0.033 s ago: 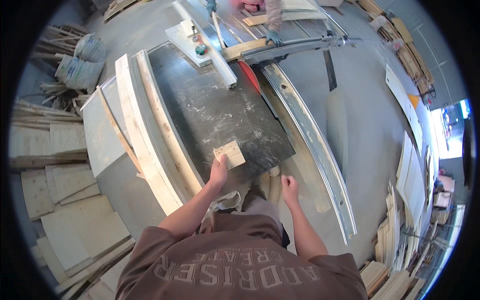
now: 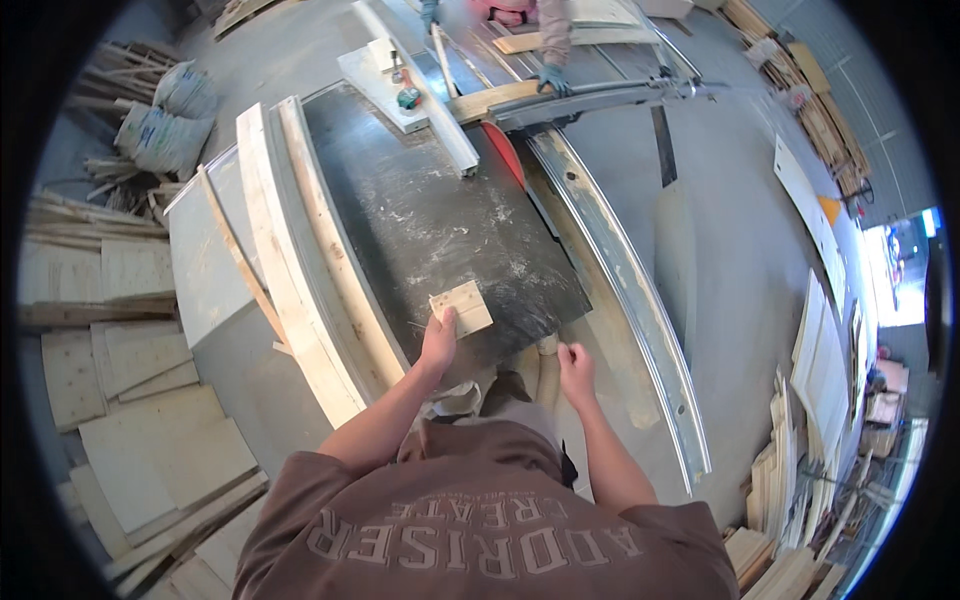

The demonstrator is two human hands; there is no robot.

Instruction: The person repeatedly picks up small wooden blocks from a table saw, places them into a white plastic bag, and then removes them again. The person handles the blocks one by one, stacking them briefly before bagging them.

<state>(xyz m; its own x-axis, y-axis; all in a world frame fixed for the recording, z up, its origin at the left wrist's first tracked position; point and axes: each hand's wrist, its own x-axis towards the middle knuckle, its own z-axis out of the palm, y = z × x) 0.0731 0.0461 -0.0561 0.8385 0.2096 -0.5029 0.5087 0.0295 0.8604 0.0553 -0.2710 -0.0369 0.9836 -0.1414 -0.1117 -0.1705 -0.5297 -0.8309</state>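
Note:
My left hand is closed on a small, squarish wooden board, thumb on top. It holds the board at the near end of a dark, scratched saw table dusted with pale marks. Whether the board rests on the surface or is just above it, I cannot tell. Just off the table's near right corner, my right hand is curled into a fist with nothing visible in it. A red blade guard stands at the table's far right, beside a long metal fence.
Across the table, a co-worker's gloved hand rests on a wooden board. Long planks lie along the left side. A metal rail runs down the right. Stacked panels and sacks are farther left.
My right fist has shifted slightly up and to the left, toward the table's corner. My left hand still holds the small board in nearly the same place.

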